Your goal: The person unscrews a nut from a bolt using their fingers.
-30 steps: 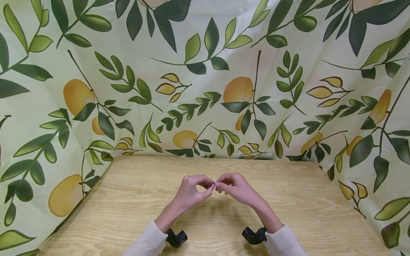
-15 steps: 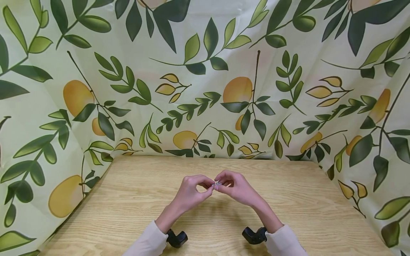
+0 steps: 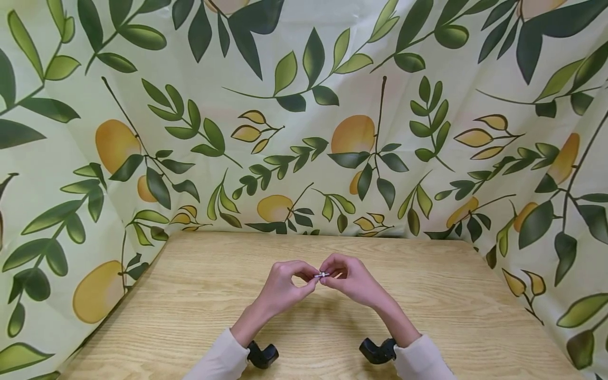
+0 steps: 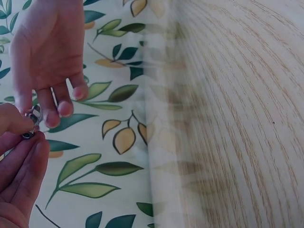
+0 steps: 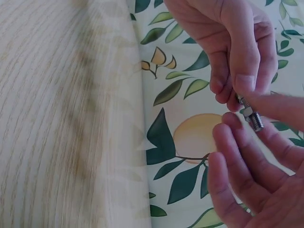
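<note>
Between my two hands is a small metal bolt [image 5: 257, 122] with a hex nut [image 5: 247, 111] on its shaft. My left hand [image 3: 283, 284] pinches one end between thumb and fingertips. On the other side, the thumb and forefinger of my right hand [image 3: 350, 278] are at the nut and the threaded end. From the right wrist, the threads point down toward my right palm, and the left fingertips hide the far end. In the left wrist view, dark metal [image 4: 34, 115] shows between the fingertips, while the other right fingers hang loosely. Both hands are above the table.
A wooden table [image 3: 199, 264] lies under the hands. Cloth [image 3: 304, 121] printed with leaves and fruit stands behind and at both sides. Each wrist wears a black camera mount [image 3: 263, 354] close to the pale sleeves [image 3: 423, 359].
My right fingertips, bunched over the bolt a second ago, have spread and shifted around it, so more of the bolt and nut shows. My left hand keeps its hold almost unmoved.
</note>
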Tool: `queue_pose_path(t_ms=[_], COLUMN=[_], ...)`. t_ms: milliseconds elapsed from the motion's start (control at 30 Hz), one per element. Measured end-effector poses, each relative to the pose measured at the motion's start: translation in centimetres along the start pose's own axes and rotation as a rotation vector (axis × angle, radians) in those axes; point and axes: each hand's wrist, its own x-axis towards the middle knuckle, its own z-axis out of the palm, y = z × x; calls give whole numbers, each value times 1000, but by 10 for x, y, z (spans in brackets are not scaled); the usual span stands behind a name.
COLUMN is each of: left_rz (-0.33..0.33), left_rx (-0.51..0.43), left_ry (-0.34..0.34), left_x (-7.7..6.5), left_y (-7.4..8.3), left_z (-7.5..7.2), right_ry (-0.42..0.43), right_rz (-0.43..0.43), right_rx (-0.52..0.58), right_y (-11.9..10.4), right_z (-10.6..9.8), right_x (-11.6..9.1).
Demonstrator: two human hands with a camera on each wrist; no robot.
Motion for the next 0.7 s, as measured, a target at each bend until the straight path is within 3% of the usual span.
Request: queue_pose_path(t_ms=[367,700], left_rz=[-6,3], left_rx=[-8,-10], left_ry=[-4,6], left_x=[1,0], left_y=[1,1], left_z=[-1,0], right_ry=[-71,-21], right_rz=[38,-4], right_rx=[16,-9], right_y=[1,1], right_z=[-4,-2], right_x=[0,0])
